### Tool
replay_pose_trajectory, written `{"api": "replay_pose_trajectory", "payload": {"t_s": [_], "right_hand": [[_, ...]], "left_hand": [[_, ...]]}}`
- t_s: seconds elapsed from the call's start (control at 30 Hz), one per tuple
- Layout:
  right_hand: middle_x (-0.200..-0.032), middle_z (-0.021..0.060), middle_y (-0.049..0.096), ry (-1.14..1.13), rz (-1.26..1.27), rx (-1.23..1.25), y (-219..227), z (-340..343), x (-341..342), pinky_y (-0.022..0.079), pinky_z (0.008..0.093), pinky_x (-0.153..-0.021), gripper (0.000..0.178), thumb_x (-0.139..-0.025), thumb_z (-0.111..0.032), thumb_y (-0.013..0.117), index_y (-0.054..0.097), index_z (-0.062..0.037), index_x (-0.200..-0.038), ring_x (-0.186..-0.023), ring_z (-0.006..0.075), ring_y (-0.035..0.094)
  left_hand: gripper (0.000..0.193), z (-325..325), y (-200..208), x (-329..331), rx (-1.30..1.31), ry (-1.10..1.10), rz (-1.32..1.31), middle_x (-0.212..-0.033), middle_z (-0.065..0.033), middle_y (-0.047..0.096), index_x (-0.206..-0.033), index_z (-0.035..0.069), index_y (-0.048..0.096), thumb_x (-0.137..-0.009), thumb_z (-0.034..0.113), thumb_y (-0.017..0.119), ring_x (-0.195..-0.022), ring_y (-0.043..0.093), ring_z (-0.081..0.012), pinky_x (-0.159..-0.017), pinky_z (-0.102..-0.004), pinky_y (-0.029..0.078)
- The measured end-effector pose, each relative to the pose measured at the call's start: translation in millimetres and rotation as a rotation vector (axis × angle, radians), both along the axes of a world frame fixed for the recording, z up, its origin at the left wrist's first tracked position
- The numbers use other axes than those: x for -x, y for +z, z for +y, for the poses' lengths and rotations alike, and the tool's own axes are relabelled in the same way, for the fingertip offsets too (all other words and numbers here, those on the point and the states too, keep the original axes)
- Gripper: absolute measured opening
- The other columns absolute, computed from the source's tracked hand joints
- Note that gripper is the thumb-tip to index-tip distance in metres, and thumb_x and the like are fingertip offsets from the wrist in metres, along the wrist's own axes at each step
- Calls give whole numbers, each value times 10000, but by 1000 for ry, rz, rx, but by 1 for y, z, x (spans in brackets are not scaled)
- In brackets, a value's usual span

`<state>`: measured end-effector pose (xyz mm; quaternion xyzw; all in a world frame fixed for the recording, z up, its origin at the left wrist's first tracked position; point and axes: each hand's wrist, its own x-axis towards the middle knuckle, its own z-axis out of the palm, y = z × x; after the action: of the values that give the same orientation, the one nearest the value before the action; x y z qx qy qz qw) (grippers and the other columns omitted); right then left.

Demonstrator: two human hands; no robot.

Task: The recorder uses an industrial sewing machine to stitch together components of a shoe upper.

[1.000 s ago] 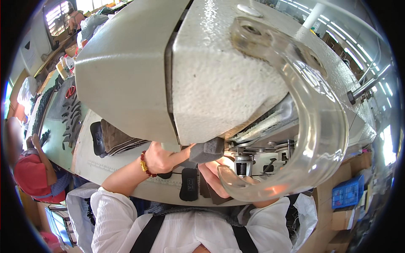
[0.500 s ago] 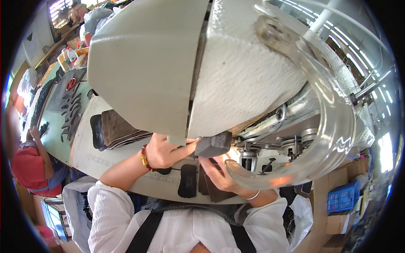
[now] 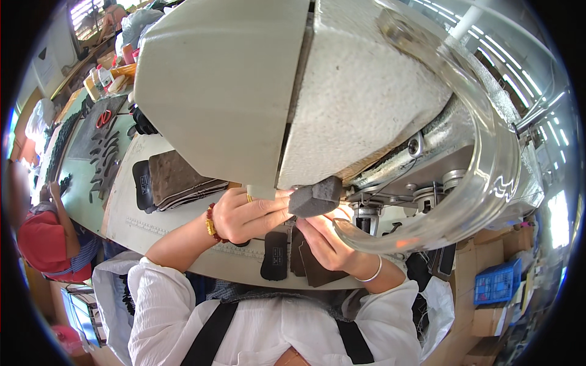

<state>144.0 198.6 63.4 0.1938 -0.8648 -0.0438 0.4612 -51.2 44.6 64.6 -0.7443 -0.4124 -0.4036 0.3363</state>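
My left hand (image 3: pixel 238 215), with a beaded bracelet and a ring, reaches in under the front of a large pale sewing machine (image 3: pixel 213 91). Its fingers are drawn together, their tips beside a dark grey foam-like block (image 3: pixel 314 197) below the machine's head. From the other side comes my right hand (image 3: pixel 328 243), a bangle on its wrist, fingers bent and closed, with some tips hidden behind the block. Whatever the fingers pinch is too covered to make out. Below the hands lie a black rounded pad (image 3: pixel 274 256) and flat brown pieces (image 3: pixel 323 268).
A clear curved guard (image 3: pixel 497 158) arcs around the machine's right side. A stack of brown pieces (image 3: pixel 177 177) lies on the white table left of the machine. Farther left, red-handled scissors (image 3: pixel 104 118) and curved dark strips lie near a person in red (image 3: pixel 46 241).
Both hands stay close together beneath the machine head; the left fingers lie straighter against each other. The view has shifted slightly, so the machine sits a little farther right.
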Motion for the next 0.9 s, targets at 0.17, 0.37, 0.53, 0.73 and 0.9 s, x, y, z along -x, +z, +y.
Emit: {"api": "replay_pose_trajectory", "payload": {"t_s": [0.17,0.37,0.53,0.73,0.9], "right_hand": [[-1005,129,725,28,-23,25,0,1,4,615,418,-772,294,-664,-64,742,767,-1,-950,-899,289,737],[-1149,246,707,68,-189,29,5,1,-4,606,464,-908,295,-749,94,755,692,100,-1037,-1047,379,719],[-1189,264,698,55,-249,-7,9,-2,-6,604,470,-978,292,-779,124,741,682,123,-1065,-1108,393,709],[-1150,263,709,45,-152,61,9,-7,-5,620,440,-920,268,-780,131,732,681,129,-1043,-1055,379,719],[-1082,242,728,36,-94,92,8,-6,-3,628,439,-857,220,-771,141,753,669,109,-972,-963,360,735]], "left_hand": [[252,-7,3,-5,181,-19,-374,-1018,-92,800,-979,40,790,-739,14,863,-866,779,-225,-718,-325,614],[243,-6,7,-18,222,-19,-689,-977,-96,807,-1001,46,793,-780,-45,838,-827,773,-238,-716,-317,601],[242,-18,11,-27,349,61,-721,-987,-111,803,-1001,43,791,-787,-70,805,-848,771,-245,-723,-322,599],[192,-12,8,-18,251,91,-232,-1009,-117,785,-964,23,775,-779,1,820,-905,767,-264,-759,-351,602],[177,-1,6,-1,134,-81,-121,-1017,-104,775,-948,34,776,-785,79,827,-946,767,-261,-809,-376,601]]}}
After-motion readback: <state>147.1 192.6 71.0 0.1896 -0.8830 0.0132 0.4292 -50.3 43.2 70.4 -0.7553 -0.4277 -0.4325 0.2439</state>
